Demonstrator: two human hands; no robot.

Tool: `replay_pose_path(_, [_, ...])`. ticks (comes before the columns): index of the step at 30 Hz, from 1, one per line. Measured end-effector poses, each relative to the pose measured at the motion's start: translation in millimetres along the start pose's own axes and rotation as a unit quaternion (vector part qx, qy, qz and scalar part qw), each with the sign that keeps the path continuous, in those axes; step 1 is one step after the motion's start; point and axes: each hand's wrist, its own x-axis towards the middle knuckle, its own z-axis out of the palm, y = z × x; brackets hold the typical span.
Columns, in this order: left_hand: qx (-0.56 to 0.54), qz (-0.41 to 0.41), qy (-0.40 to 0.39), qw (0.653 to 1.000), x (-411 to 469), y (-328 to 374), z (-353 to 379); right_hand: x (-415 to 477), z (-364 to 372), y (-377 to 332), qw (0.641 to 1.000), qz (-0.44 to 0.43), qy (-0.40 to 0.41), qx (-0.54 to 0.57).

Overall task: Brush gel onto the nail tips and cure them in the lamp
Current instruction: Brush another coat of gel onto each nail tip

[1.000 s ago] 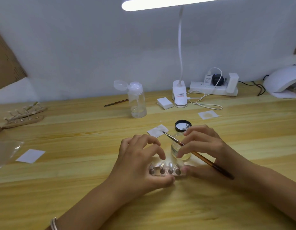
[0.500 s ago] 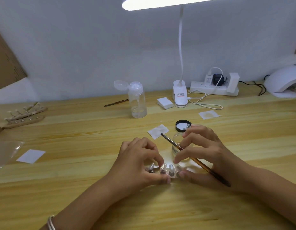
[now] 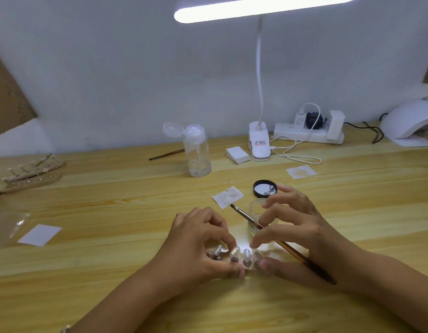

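Note:
A small clear holder (image 3: 241,258) with several nail tips standing on it lies on the wooden table in front of me. My left hand (image 3: 198,241) pinches its left part between thumb and curled fingers. My right hand (image 3: 297,231) pinches its right end with thumb and forefinger and also holds a brown-handled brush (image 3: 280,243) slanting across the fingers, bristles pointing up-left. Behind the brush stands an open clear gel jar (image 3: 256,219), its black lid (image 3: 264,188) lying farther back. The white curing lamp (image 3: 412,126) sits at the far right edge.
A clear pump bottle (image 3: 198,152) with its cap flipped open, a second brush (image 3: 167,155), white wipes (image 3: 227,197), a clip desk lamp (image 3: 259,145) and a power strip (image 3: 306,133) line the back. Wooden nail-tip stands (image 3: 30,174) lie far left, a plastic bag (image 3: 6,227) near them.
Both hands drew the nail-tip holder slightly toward me and closed in on it. The brush tip shifted a little left. Nothing else moved.

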Motion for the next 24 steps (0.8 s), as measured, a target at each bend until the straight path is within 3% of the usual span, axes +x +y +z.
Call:
replay_pose_path(10, [-0.004,-0.01,0.0,1.0,-0.2,1.9,-1.1,7.4,-12.0,-9.9,1.0,0.014,0.01,-0.012])
replay_pose_path(15, [0.004,-0.015,-0.009,1.0,-0.5,-2.2,-4.2,11.6,-26.3,10.3,0.98,0.164,0.1,0.042])
replay_pose_path(18, [0.017,-0.009,-0.023,1.0,0.7,-5.1,-7.9,19.5,-31.1,41.2,0.973,0.221,0.058,-0.024])
replay_pose_path(24, [0.036,-0.005,-0.067,0.997,1.6,-20.4,-24.3,29.5,-21.5,79.1,0.983,0.11,-0.037,-0.142])
